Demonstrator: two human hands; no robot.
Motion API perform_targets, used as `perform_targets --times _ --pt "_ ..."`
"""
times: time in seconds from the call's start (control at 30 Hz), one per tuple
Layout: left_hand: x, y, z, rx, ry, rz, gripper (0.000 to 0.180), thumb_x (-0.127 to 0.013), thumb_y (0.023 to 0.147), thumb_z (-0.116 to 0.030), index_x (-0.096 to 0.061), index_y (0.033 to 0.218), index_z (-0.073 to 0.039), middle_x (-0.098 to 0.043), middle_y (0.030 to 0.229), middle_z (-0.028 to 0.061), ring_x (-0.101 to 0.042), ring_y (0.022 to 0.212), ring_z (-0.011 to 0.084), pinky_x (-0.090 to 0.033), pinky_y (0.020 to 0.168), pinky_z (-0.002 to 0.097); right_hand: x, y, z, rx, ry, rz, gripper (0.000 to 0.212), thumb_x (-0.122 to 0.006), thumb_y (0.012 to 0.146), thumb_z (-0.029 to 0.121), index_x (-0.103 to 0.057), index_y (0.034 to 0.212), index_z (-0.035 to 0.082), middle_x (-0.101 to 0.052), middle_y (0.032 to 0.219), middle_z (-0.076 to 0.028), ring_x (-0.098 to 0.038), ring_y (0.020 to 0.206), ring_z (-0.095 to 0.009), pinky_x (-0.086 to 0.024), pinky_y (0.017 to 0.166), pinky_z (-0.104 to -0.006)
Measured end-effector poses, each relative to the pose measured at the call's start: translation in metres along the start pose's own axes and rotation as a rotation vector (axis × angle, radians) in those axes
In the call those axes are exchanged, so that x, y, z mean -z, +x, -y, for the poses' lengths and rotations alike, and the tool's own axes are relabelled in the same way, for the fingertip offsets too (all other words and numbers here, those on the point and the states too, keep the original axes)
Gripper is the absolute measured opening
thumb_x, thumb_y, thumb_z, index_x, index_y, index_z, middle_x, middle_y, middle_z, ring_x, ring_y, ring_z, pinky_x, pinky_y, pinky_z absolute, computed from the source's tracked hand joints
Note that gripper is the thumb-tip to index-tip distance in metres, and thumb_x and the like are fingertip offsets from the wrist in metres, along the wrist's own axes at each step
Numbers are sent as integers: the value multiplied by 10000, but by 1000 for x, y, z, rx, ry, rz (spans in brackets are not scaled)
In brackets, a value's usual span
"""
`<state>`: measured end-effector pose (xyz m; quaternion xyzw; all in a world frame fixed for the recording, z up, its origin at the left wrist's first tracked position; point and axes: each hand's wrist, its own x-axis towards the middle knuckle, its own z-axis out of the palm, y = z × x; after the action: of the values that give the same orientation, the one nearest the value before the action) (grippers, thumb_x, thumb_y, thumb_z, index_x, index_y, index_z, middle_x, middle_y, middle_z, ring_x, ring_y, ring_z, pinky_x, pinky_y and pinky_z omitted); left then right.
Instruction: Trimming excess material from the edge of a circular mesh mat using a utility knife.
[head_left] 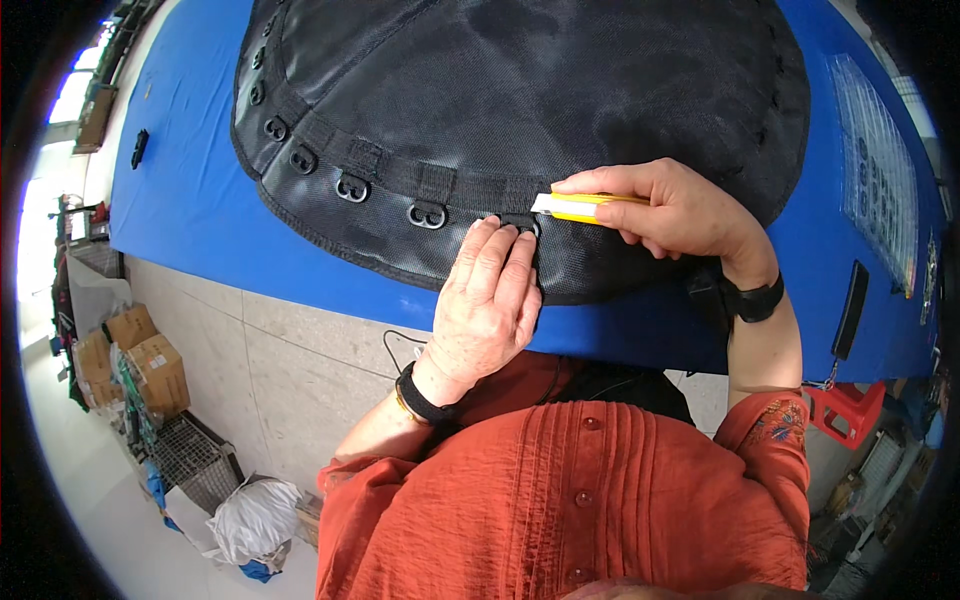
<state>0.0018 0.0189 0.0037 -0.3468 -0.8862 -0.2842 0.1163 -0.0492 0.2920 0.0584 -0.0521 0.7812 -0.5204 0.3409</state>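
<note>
A large black woven mat (520, 100) with a curved edge lies in front of me. Along its rim runs a webbing band carrying several black plastic buckles (428, 215). My left hand (490, 290) lies palm down on the rim, its extended fingers over one buckle that they partly cover. In my right hand (680, 210) is a yellow utility knife (575, 207), held between thumb and fingers and pointing left. Its tip is at the webbing, just beyond my left fingertips. Whether the blade touches the webbing, I cannot tell.
A blue-covered table (190, 180) carries the mat. To the right lie clear plastic packs (872, 160) and a black strip (851, 310). A red stool (845, 410) stands below. Cardboard boxes (157, 372) and a wire crate (195, 460) are on the floor at left.
</note>
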Motion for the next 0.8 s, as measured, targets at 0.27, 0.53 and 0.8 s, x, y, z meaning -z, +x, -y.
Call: perform_targets --times 0.27,0.53,0.8 --pt "1 0 0 -1 -19 3 463 -728 849 15 -693 1306 74 -660 1281 240 -640 1279 461 -548 1110 504 -4 0 1 194 -184 -92 365 -663 1069 194 -722 1425 138 -808 1129 -104 -761 887 -180 -595 823 -320" --pt "1 -1 1 -8 -17 3 470 -734 846 7 -690 1309 76 -658 1283 244 -640 1277 467 -552 1103 506 0 3 14 212 -314 -67 371 -669 1033 177 -732 1395 122 -788 1252 -169 -785 1100 -279 -584 958 -361" --pt "1 1 1 -9 -27 2 449 -742 844 8 -703 1287 73 -659 1280 235 -645 1264 460 -553 1099 502 19 21 15 258 -372 69 431 -643 1046 156 -704 1473 167 -705 794 -30 -604 606 -88 -508 576 -269"
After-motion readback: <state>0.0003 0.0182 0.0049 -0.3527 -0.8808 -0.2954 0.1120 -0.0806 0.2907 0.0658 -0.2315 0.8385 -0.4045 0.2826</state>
